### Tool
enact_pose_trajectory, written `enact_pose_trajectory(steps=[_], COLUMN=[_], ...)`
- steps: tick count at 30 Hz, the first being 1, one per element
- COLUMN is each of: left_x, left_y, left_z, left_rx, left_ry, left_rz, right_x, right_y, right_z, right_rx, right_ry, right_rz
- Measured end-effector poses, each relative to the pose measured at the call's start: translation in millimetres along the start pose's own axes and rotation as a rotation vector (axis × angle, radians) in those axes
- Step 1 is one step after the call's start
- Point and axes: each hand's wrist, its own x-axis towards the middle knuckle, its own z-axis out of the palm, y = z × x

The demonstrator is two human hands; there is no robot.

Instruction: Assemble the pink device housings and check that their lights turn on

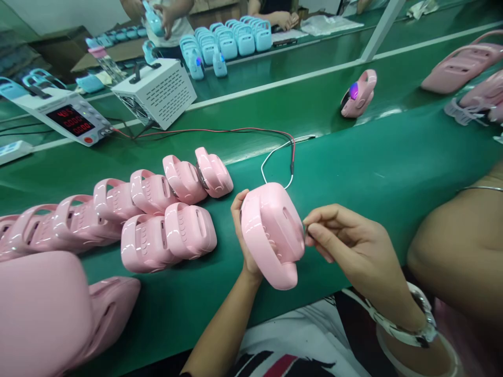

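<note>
My left hand (237, 212) is closed around a glossy pink plastic device with a looped handle (277, 225), held tilted above the green mat. Most of that hand is hidden behind the casing. My right hand (349, 246), with a white watch at the wrist, is just right of the device. Its thumb and index finger are pinched together close to the slotted side. A tiny dark spot shows at the fingertips, too small to name. Left of the held device, similar pink devices (190, 230) stand in rows.
A power supply with red digits (70, 120) sits at the left, beside a white vented box (157, 94). Its red and black leads join a white cable (271, 154) behind the held device. Blue devices (228, 42) and co-workers are across the bench. Someone's arm (459, 235) is at right.
</note>
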Motion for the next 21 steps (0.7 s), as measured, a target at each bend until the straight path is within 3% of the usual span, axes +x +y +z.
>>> enact_pose_trajectory(steps=[4, 10, 15, 21], left_x=[0.7, 2.5, 2.7, -3.3], left_y=[7.8, 8.9, 8.0, 10.2], left_z=[2.5, 3.8, 2.0, 10.6], left_rx=[-0.033, -0.024, -0.055, -0.187], left_ry=[-0.077, -0.156, -0.237, -0.240], left_rz=[0.006, -0.038, -0.106, -0.294], right_x=[4.8, 11.9, 13.3, 17.0], right_y=[-0.4, -5.7, -5.8, 14.6], right_z=[-8.3, -16.3, -18.1, -12.6], right_rx=[-0.165, -0.252, -0.228, -0.023], right_ry=[-0.069, -0.171, -0.164, -0.065], right_rz=[-0.144, -0.229, -0.174, -0.135])
